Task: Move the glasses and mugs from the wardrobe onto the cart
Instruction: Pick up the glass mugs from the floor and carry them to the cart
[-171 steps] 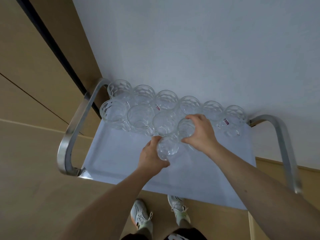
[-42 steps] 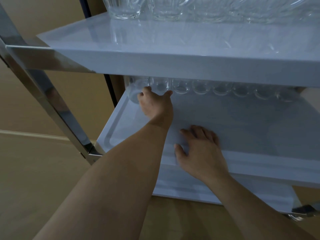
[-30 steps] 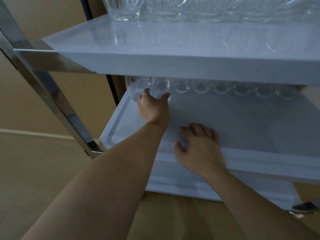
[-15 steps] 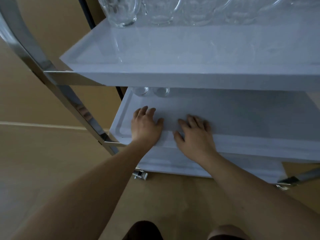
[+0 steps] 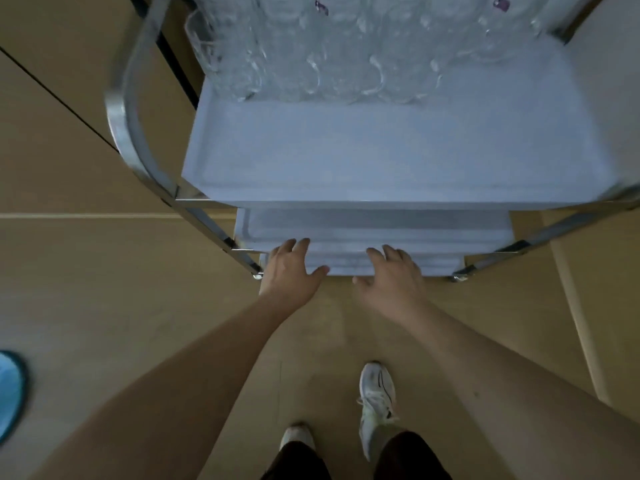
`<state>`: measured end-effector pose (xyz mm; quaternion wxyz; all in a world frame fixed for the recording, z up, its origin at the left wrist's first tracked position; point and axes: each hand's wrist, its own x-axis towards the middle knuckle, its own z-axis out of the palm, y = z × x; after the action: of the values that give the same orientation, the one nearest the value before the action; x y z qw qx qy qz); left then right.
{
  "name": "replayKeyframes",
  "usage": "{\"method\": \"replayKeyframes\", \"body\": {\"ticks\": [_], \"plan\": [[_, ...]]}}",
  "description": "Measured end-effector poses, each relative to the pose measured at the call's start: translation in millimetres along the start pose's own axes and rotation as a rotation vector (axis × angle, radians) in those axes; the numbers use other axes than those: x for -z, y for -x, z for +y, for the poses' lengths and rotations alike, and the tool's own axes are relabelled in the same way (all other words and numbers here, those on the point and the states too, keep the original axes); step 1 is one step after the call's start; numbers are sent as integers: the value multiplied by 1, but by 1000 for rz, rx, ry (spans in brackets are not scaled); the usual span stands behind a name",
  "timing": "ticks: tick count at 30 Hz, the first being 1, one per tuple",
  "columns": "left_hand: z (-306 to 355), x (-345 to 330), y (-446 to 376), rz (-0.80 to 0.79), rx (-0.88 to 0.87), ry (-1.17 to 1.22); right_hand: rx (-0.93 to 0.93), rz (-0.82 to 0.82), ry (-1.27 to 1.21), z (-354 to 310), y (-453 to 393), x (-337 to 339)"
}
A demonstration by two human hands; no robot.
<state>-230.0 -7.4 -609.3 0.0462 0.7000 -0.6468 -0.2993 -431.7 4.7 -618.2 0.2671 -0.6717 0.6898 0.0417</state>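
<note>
A white three-tier cart stands in front of me, its top shelf (image 5: 381, 161) seen from above. Several clear glass mugs (image 5: 332, 53) crowd the far half of that shelf. My left hand (image 5: 292, 268) and my right hand (image 5: 393, 275) hang side by side in front of the lowest shelf's (image 5: 346, 265) near edge, fingers loosely spread and holding nothing. The middle shelf (image 5: 374, 226) shows only as a thin strip; any glasses on it are hidden under the top shelf.
Curved chrome frame rails run down the cart's left side (image 5: 138, 133) and right side (image 5: 540, 237). Wooden wardrobe panels (image 5: 52, 98) lie at the left. My white shoes (image 5: 377, 393) stand on the wooden floor. A blue round object (image 5: 8, 393) sits at the far left edge.
Both hands have drawn back off the middle shelf to the cart's front bottom edge. My view has risen, so the top shelf now shows from above.
</note>
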Motion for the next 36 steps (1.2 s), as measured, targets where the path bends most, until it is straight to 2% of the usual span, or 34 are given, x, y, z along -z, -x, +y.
{"method": "replayKeyframes", "body": {"ticks": [4,8,16,26,29,36], "plan": [[59,64,52,-58,-115,-46,-98,-11,-124,-6,72,61],[136,117,71,-41,-262,-68,-152,103,-132,0,121,130],[331,159,87,8,-585,-192,-250,310,-139,85,190,268],[580,124,143,18,-981,-232,-488,631,-159,250,300,400],[636,99,166,-7,-1086,-243,-577,720,-158,295,339,417],[743,30,213,-107,-1306,-278,-813,795,-187,385,412,426]]}}
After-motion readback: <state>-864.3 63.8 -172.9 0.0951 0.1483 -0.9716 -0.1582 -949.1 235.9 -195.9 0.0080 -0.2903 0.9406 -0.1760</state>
